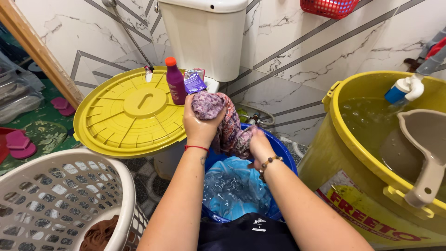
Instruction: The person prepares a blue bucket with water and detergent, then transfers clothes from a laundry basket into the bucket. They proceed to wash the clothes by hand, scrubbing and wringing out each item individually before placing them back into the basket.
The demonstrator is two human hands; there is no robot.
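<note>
Both hands clamp one wet patterned cloth (223, 121) over the blue bucket (283, 153). Left hand (200, 123) grips the upper end, right hand (259, 146) the lower; the cloth runs slantwise down to the right between them.

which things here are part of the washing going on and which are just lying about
In use:
left hand
right hand
patterned cloth, gripped by both hands
blue bucket of water, under the cloth

Lying about:
yellow lid
purple bottle
white laundry basket
yellow tub with scoop
red basket
pink sandals
</note>
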